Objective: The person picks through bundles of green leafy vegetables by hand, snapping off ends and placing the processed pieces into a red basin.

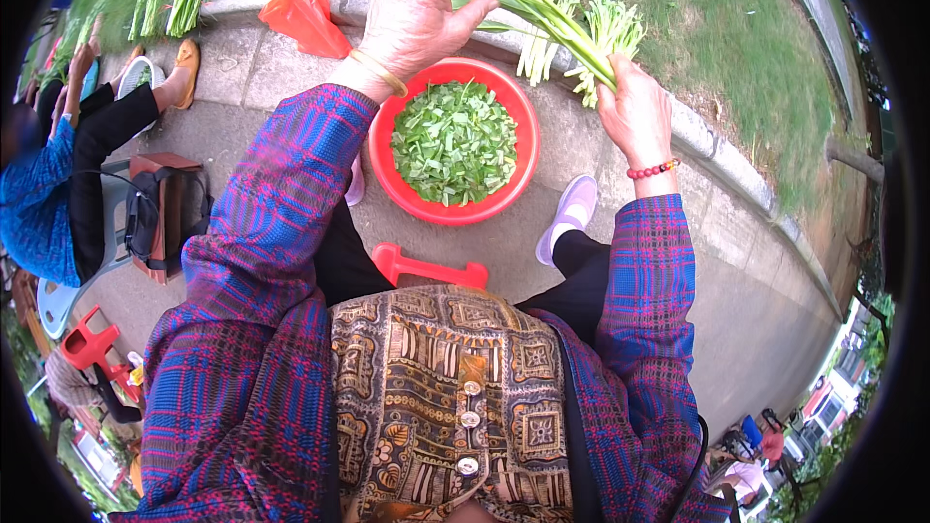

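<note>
A bunch of long green leafy stalks (556, 22) stretches between my hands. My right hand (636, 105) is closed around its pale cut ends. My left hand (429, 11) is at the leafy end, thumb and fingers apart around some leaves; whether it grips any is unclear. Below and between the hands stands a red plastic basin (455, 214) on the pavement, holding chopped green leaves and stems (454, 142). Two piles of similar stalks, one (541, 51) beside the other (607, 29), lie over the stone curb behind the held bunch.
A red plastic bag (305, 18) lies at the stone curb (690, 127). More green stalks (190, 3) rest on the grass at upper left. A red plastic stool (429, 269) is between my legs. Another person (43, 189) sits at left, near a bag (156, 211) and a white basket (134, 80).
</note>
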The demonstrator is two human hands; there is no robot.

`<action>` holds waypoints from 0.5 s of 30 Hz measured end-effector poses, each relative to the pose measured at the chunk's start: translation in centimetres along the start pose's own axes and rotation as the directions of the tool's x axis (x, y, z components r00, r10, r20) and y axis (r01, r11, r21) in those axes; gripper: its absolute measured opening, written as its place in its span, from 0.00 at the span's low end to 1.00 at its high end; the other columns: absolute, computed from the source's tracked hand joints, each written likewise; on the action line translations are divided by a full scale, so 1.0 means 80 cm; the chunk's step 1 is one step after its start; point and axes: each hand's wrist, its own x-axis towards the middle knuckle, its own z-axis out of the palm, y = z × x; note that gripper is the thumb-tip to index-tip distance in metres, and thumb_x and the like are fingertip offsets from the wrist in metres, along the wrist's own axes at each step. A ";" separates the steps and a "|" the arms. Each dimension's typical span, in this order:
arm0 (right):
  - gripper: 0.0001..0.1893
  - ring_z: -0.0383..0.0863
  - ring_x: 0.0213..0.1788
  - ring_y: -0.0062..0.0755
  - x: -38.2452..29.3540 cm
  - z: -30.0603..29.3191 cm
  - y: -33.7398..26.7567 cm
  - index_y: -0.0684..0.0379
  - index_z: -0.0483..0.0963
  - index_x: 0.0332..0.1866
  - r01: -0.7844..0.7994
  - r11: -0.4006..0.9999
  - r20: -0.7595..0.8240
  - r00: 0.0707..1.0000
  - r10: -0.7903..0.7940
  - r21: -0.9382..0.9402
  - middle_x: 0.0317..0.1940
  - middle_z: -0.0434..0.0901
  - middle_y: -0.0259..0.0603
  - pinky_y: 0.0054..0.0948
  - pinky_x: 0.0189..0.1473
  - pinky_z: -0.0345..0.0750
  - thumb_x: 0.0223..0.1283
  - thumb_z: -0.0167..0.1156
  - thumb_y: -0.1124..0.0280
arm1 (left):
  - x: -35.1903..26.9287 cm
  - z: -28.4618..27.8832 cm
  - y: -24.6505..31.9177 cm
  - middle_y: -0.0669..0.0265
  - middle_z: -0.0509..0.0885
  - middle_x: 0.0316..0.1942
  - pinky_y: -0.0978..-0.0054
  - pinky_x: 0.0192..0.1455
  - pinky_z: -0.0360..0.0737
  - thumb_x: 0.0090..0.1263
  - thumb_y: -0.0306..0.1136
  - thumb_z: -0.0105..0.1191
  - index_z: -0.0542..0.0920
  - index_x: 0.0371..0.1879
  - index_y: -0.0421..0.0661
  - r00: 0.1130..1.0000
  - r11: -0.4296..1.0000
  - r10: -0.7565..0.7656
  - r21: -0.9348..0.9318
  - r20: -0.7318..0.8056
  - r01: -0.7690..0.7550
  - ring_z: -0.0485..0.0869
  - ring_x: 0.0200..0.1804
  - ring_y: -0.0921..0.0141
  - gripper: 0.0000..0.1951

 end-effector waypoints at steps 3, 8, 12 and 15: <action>0.10 0.80 0.39 0.54 0.000 -0.003 -0.004 0.58 0.72 0.41 -0.001 1.000 0.011 1.000 0.001 -0.001 0.34 0.80 0.50 0.47 0.40 0.76 0.52 0.59 0.71 | -0.002 -0.001 -0.019 0.66 0.74 0.41 0.81 0.29 0.74 0.57 0.26 0.63 0.74 0.55 0.44 0.992 0.992 0.120 0.029 0.032 -0.121 0.73 0.28 0.79 0.25; 0.09 0.80 0.39 0.53 -0.005 -0.003 -0.008 0.59 0.71 0.39 0.000 1.000 0.028 1.000 -0.001 0.010 0.33 0.79 0.50 0.46 0.40 0.76 0.52 0.58 0.72 | -0.005 0.011 -0.012 0.67 0.73 0.41 0.81 0.26 0.74 0.56 0.26 0.64 0.70 0.61 0.46 0.973 0.925 -0.209 -0.303 0.097 0.229 0.73 0.26 0.79 0.30; 0.09 0.81 0.38 0.52 -0.006 -0.002 -0.007 0.59 0.71 0.38 0.025 1.000 0.018 1.000 -0.026 0.010 0.33 0.79 0.50 0.46 0.40 0.77 0.51 0.58 0.73 | -0.002 0.006 -0.011 0.70 0.76 0.35 0.83 0.27 0.73 0.62 0.28 0.60 0.74 0.56 0.44 0.959 0.906 -0.252 -0.316 0.130 0.281 0.72 0.25 0.82 0.22; 0.09 0.81 0.38 0.52 -0.007 0.000 -0.004 0.59 0.71 0.38 0.031 1.000 0.016 0.999 -0.031 0.000 0.34 0.79 0.50 0.46 0.40 0.77 0.51 0.58 0.73 | -0.005 0.016 -0.020 0.73 0.79 0.33 0.83 0.32 0.76 0.55 0.28 0.66 0.82 0.43 0.47 0.980 0.964 -0.149 -0.200 0.135 0.175 0.75 0.26 0.81 0.15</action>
